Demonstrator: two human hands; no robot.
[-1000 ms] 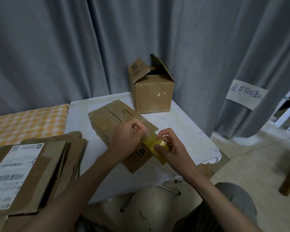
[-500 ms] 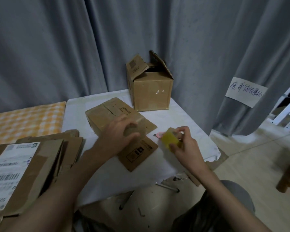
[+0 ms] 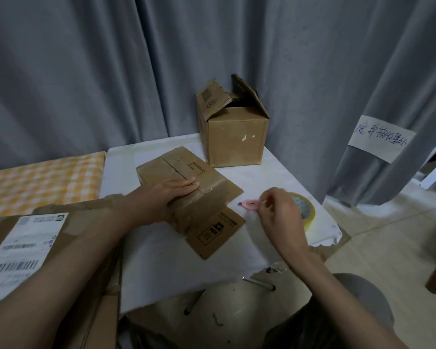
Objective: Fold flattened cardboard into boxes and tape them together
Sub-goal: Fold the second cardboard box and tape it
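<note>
Left hand (image 3: 161,197), fingers fairly straight, pressed flat on the half-folded brown cardboard box (image 3: 186,195) lying on the white-covered table (image 3: 146,260), as half a second before. Right hand (image 3: 280,212) lowered to the table, fingertips curled at the small pink utility knife (image 3: 251,204), apparently pinching its end; contact partly hidden. Yellowish roll of clear packing tape (image 3: 306,207), held in that hand half a second ago, now set down on the table behind it. Assembled brown cardboard box (image 3: 234,137), top flaps open, at the table's far edge. Stack of flattened brown cardboard (image 3: 48,235) at left.
</note>
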